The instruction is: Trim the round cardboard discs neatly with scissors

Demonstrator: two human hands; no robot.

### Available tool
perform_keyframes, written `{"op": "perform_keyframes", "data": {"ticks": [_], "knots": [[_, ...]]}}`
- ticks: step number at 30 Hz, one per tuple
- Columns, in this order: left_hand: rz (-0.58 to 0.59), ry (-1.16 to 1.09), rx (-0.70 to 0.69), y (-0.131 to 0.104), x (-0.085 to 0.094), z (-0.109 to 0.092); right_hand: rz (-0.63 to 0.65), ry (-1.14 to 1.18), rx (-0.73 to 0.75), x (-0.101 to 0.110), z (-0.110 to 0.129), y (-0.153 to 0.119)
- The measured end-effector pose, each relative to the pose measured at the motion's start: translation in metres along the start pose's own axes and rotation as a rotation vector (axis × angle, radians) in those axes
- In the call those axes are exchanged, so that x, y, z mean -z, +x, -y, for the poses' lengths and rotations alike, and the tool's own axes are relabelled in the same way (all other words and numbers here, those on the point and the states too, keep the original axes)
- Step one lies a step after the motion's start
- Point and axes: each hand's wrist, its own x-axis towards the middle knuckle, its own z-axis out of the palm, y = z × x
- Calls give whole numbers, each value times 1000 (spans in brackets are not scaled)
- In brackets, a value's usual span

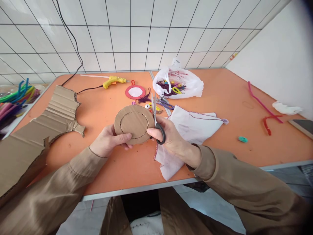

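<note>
Both hands are full: the left hand (107, 139) clasps a cardboard disc (134, 122) by its lower left edge, thumb on top, while the right hand (172, 135) grasps black-handled scissors (155, 112), its thumb resting on the disc's right edge. A dark inner ring marks the disc, held above the orange table (220, 101). White cloth (195, 125) lies beneath the right wrist. Beyond are a red-rimmed round piece (135, 92), a white plastic bag (193, 83) and a yellow glue gun (113, 81); torn corrugated cardboard (57, 114) lies leftward.
</note>
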Motion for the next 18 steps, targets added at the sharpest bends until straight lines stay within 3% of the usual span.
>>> {"op": "perform_keyframes", "data": {"ticks": [8,13,18], "knots": [[-23,3,39,-3,0,-5,45,39,-33,0,-1,-1],[-64,31,60,-2,13,-13,-34,10,-46,1,-5,0],[-125,295,137,-5,26,-29,-96,-5,-89,0,-10,0]]}}
